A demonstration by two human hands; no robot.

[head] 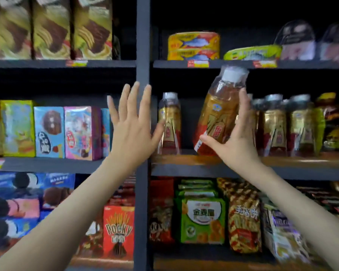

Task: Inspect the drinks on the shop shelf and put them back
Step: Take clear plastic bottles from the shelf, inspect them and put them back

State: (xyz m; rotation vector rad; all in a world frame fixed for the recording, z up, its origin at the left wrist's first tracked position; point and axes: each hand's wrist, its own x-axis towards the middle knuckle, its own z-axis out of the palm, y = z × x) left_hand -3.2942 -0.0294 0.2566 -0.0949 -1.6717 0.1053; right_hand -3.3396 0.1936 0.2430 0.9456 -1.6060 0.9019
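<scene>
While the right hand is gripping the tea bottle, thumb lying across the lower label on the near side and fingers wrapping round the far side, the bottle is hanging just above the wooden shelf, in the gap directly ahead of the palm. Whether its base is already touching the board is not clear.

The bottle's long axis is leaning, not standing. The base is sitting low by the thumb, the white cap is pointing up and tipping over towards the fingertip side, and the label is facing the person.

Judging from this, the step in hand is setting the bottle back down. To do that well, the right hand should be swinging the cap back over the base until the axis is upright, then lowering the base flat and letting go only once the bottle is standing by itself.

Just beyond the fingers, the row of matching bottles is crowding close, so a careless swing risks knocking them.

Out on the thumb side, a standing bottle is marking the gap's other edge. The left hand is spread flat and holding nothing, its thumb reaching that standing bottle, touching or just beside it.
</scene>
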